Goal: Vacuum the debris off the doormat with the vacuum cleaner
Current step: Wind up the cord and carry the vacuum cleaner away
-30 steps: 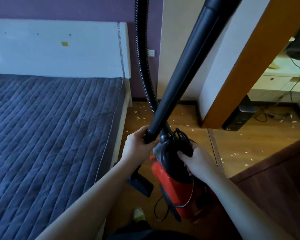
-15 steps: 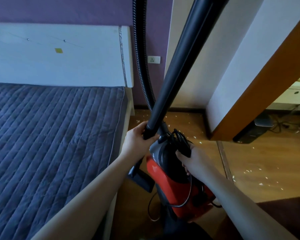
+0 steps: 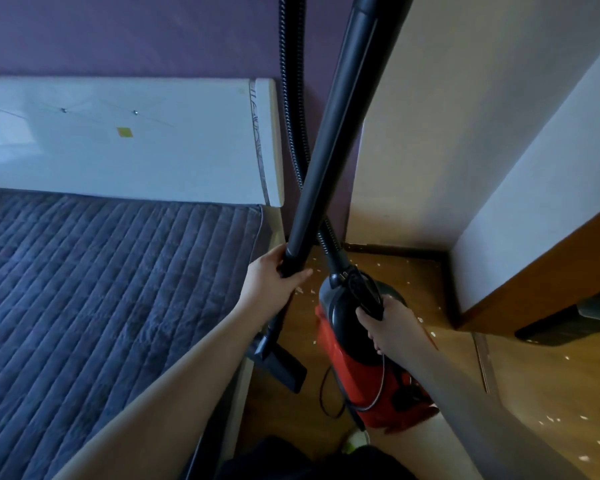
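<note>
A red and black vacuum cleaner (image 3: 357, 368) hangs above the wooden floor between the bed and the wall. My right hand (image 3: 392, 323) grips its black top handle together with the coiled cord. My left hand (image 3: 274, 278) grips the lower end of the long black wand (image 3: 329, 150), which rises steeply to the top of the view. The ribbed black hose (image 3: 291, 109) runs up beside the wand. The black floor nozzle (image 3: 281, 365) hangs below my left hand. No doormat is in view.
A bed with a quilted dark blue cover (image 3: 101, 306) and a white headboard (image 3: 136, 140) fills the left. Small pale debris flecks (image 3: 426, 330) lie on the wooden floor. A cream wall corner (image 3: 430, 168) and an orange-brown door frame (image 3: 551, 271) stand to the right.
The view has turned left and down. The vacuum body has swung right, away from my left hand, and the wand now stands apart from it.
</note>
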Motion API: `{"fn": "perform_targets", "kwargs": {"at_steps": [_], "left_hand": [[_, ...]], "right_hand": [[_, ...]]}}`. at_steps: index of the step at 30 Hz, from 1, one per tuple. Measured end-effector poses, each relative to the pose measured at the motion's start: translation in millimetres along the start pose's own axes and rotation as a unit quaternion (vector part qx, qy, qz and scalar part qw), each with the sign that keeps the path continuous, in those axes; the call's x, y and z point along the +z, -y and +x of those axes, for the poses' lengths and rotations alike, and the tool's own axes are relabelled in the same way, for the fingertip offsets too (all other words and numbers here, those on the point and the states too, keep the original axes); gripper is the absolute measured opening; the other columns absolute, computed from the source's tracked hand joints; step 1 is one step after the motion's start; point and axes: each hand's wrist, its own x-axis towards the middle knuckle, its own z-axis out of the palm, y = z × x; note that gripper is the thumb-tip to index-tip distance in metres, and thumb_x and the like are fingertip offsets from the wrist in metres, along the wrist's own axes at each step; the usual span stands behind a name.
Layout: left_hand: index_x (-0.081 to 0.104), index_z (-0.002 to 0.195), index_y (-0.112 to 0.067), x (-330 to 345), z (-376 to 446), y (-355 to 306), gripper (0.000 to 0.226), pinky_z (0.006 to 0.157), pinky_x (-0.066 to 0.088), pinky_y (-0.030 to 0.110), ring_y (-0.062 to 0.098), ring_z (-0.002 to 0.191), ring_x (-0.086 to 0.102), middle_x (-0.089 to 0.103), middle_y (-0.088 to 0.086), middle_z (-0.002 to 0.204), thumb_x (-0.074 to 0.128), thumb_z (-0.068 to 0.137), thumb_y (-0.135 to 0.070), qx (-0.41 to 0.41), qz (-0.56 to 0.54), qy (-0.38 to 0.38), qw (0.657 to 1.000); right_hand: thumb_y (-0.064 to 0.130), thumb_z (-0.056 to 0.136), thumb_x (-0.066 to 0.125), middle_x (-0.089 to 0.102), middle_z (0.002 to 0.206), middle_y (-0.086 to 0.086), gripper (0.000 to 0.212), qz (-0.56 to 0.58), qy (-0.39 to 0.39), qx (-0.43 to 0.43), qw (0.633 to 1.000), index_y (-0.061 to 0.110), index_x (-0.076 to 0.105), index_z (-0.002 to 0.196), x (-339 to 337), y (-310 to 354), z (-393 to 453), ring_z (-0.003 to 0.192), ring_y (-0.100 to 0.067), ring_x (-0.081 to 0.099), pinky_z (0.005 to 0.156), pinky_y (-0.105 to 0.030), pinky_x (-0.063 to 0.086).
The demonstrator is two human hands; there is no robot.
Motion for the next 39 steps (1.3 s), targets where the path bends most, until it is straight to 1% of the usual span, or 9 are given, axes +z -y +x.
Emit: {"fn": "perform_targets", "kwargs": {"at_steps": [2, 4, 11, 15, 19, 23, 30, 33, 39], "left_hand": [[0.062, 0.126, -0.029, -3, 26, 3, 0.050, 0.091, 0.053, 0.026, 0.002, 0.103, 0.064, 0.070, -0.014, 0.112, 0.079, 0.080, -0.036, -0.007, -0.004, -0.004, 1.000], [0.063, 0.124, -0.030, -8, 55, 10, 0.049, 0.090, 0.055, 0.029, 0.003, 0.102, 0.064, 0.070, -0.014, 0.110, 0.080, 0.079, -0.038, -0.013, 0.000, -0.010, 1.000], [0.066, 0.116, -0.033, -22, 163, 34, 0.047, 0.086, 0.058, 0.037, 0.005, 0.096, 0.067, 0.072, -0.015, 0.104, 0.080, 0.074, -0.046, 0.001, -0.002, -0.002, 1.000], [0.064, 0.102, -0.030, -30, 219, 22, 0.038, 0.084, 0.058, 0.035, 0.006, 0.093, 0.067, 0.071, -0.015, 0.098, 0.084, 0.072, -0.041, 0.017, 0.001, 0.009, 1.000], [0.059, 0.102, -0.038, -26, 264, 6, 0.035, 0.070, 0.059, 0.034, 0.005, 0.085, 0.067, 0.066, -0.022, 0.090, 0.082, 0.076, -0.041, 0.024, -0.002, 0.020, 1.000], [0.057, 0.100, -0.039, -10, 301, -4, 0.028, 0.064, 0.056, 0.028, 0.009, 0.079, 0.065, 0.059, -0.028, 0.082, 0.078, 0.081, -0.042, 0.028, 0.014, 0.000, 0.999], [0.056, 0.100, -0.034, 32, 361, -4, 0.026, 0.070, 0.057, 0.030, 0.009, 0.085, 0.066, 0.059, -0.024, 0.081, 0.074, 0.083, -0.043, -0.013, 0.042, -0.073, 0.996], [0.058, 0.103, -0.027, 50, 387, 0, 0.032, 0.073, 0.057, 0.032, 0.011, 0.086, 0.066, 0.064, -0.017, 0.089, 0.076, 0.081, -0.041, -0.044, 0.058, -0.082, 0.994], [0.058, 0.110, -0.023, 87, 441, 21, 0.037, 0.069, 0.043, 0.020, 0.006, 0.085, 0.056, 0.058, -0.016, 0.091, 0.078, 0.080, -0.032, -0.073, 0.064, -0.072, 0.993]], "right_hand": [[0.031, 0.096, 0.056, 0.061, 0.062, -0.002, 0.008, 0.008, -0.004, 0.010, 1.000, 0.024, 0.056, 0.091, -6, 7, 24, 0.049, -0.014, 0.057, 0.050, -0.030, 0.053], [0.031, 0.095, 0.058, 0.062, 0.063, -0.003, 0.007, 0.012, -0.013, 0.022, 1.000, 0.026, 0.055, 0.092, -13, 16, 50, 0.049, -0.014, 0.058, 0.048, -0.026, 0.052], [0.031, 0.094, 0.062, 0.061, 0.060, -0.002, 0.012, 0.013, -0.026, 0.036, 0.999, 0.021, 0.058, 0.098, -7, 44, 128, 0.048, -0.014, 0.059, 0.051, -0.029, 0.053], [0.030, 0.094, 0.062, 0.060, 0.058, -0.003, 0.010, 0.027, -0.032, 0.041, 0.998, 0.020, 0.059, 0.094, -9, 64, 156, 0.048, -0.015, 0.057, 0.053, -0.031, 0.053], [0.033, 0.095, 0.059, 0.062, 0.060, -0.002, 0.011, 0.002, -0.038, 0.037, 0.999, 0.023, 0.057, 0.091, -14, 79, 185, 0.048, -0.011, 0.058, 0.050, -0.024, 0.051], [0.036, 0.095, 0.057, 0.063, 0.063, 0.000, 0.010, -0.007, -0.033, 0.038, 0.999, 0.026, 0.056, 0.096, -24, 82, 222, 0.049, -0.008, 0.059, 0.051, -0.022, 0.053], [0.039, 0.096, 0.054, 0.063, 0.067, -0.001, 0.022, 0.006, 0.020, 0.056, 0.998, 0.025, 0.055, 0.114, -44, 57, 293, 0.052, -0.009, 0.059, 0.051, -0.021, 0.053], [0.042, 0.096, 0.054, 0.063, 0.070, -0.001, 0.023, 0.020, 0.062, 0.072, 0.995, 0.026, 0.052, 0.113, -53, 41, 321, 0.052, -0.008, 0.059, 0.051, -0.019, 0.052], [0.044, 0.096, 0.053, 0.063, 0.068, 0.000, 0.022, 0.017, 0.083, 0.097, 0.992, 0.025, 0.053, 0.105, -56, 2, 376, 0.049, -0.006, 0.059, 0.051, -0.020, 0.054]]}}
